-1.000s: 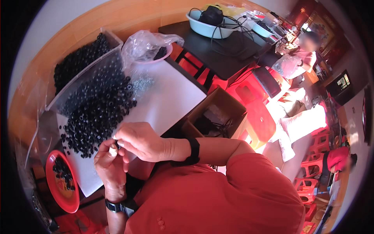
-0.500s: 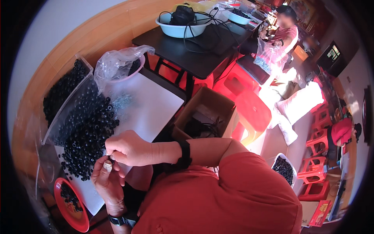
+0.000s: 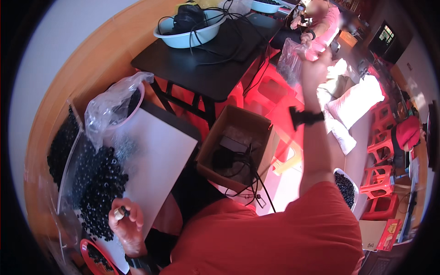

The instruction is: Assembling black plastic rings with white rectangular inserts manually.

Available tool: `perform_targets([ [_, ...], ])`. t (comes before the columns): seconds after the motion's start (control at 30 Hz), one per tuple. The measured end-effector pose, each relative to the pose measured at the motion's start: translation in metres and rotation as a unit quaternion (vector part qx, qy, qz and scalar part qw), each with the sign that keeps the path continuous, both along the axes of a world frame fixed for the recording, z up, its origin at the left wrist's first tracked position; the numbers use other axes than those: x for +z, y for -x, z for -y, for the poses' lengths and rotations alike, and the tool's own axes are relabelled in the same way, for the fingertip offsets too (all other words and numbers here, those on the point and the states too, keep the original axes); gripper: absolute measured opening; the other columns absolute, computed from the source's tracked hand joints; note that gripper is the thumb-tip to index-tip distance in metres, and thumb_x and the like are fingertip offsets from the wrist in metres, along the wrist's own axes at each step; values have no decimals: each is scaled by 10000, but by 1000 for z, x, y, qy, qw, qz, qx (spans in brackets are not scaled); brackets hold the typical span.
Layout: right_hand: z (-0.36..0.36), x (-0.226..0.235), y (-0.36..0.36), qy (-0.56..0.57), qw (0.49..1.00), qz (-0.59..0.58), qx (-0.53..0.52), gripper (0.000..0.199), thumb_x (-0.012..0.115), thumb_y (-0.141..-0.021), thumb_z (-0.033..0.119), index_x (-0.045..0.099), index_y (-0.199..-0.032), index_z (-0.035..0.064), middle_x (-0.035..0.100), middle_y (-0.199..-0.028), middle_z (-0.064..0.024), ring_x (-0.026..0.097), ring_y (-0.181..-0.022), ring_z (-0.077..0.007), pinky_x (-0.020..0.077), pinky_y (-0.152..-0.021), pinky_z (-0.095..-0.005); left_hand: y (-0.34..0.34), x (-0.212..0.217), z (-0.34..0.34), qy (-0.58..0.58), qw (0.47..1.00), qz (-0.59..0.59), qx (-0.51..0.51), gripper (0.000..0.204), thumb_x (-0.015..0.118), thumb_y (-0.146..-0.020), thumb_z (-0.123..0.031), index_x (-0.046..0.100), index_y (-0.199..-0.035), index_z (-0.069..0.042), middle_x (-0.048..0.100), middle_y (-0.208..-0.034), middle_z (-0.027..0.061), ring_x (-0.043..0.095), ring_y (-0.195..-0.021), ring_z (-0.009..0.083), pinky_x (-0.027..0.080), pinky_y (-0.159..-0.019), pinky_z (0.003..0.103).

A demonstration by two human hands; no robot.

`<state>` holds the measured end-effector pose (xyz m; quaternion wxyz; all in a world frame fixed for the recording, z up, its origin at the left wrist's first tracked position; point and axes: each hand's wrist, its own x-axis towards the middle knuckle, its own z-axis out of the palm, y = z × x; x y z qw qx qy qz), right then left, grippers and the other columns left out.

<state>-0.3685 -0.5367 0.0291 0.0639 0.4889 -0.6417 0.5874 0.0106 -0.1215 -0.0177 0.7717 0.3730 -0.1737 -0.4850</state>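
Note:
My left hand (image 3: pixel 127 227) is raised over the near end of the white tabletop (image 3: pixel 167 142), fingers curled. A small black piece (image 3: pixel 127 212) shows at its fingertips, next to a pale wrap (image 3: pixel 119 213) on one finger. Beside that hand lies a heap of small black ring-shaped parts (image 3: pixel 103 192). My right arm stretches far out to the right, toward a seated person. The right hand (image 3: pixel 319 60) is washed out by bright light, near the clear plastic bag (image 3: pixel 289 62) by that person's hands. Its fingers cannot be made out.
A red tray (image 3: pixel 87 256) with black parts stands at the near left. Behind the heap, a clear bag (image 3: pixel 110 107) drapes over a bowl. A cardboard box (image 3: pixel 206 160) with cables stands beside the white tabletop. Beyond are a black table (image 3: pixel 220 68) and red stools (image 3: pixel 378 178).
My right hand has left my left hand and swung far out to the right, toward the other person. My left hand has stayed over the tabletop. The whole view has shifted.

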Motion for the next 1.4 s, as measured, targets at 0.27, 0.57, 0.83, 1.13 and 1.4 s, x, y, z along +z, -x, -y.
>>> perform_targets([
  [0.27,197,-122,167,-263,943,-179,100,539,773,-733,193,602,-1218,30,691,-938,-139,683,-702,-248,546,-597,-367,-21,2,19,-15,1000,-9,0,232,596,-875,-187,528,-809,24,456,-655,113,421,-432,211,347,-289,290],
  [0.57,53,-6,79,45,886,203,415,219,614,-889,47,691,-1066,-56,692,-939,-98,639,-778,-139,510,-712,-258,-17,1,16,-20,999,27,-35,260,587,-924,-203,482,-854,24,422,-682,103,400,-470,187,339,-311,272],
  [0.83,-37,-2,30,144,914,-211,316,442,584,-718,-185,733,-1075,31,703,-1094,-136,687,-954,-210,535,-830,-278,-1,2,-6,-33,999,25,15,221,603,-854,-188,535,-803,16,431,-655,88,411,-445,195,341,-331,271],
  [1.13,-51,-26,10,-147,668,389,616,317,465,-1009,155,559,-1218,-65,660,-1054,-112,633,-889,-173,486,-802,-289,-1,-7,-25,4,1000,9,11,238,602,-864,-206,528,-810,15,435,-644,85,446,-454,200,353,-336,273],
  [1.4,-66,-2,-15,-195,693,297,627,256,504,-918,75,597,-1105,-74,632,-850,-131,577,-648,-191,458,-591,-295,-4,-10,-25,28,1000,0,-2,236,599,-862,-197,546,-828,30,439,-637,91,455,-464,205,359,-335,274],
])
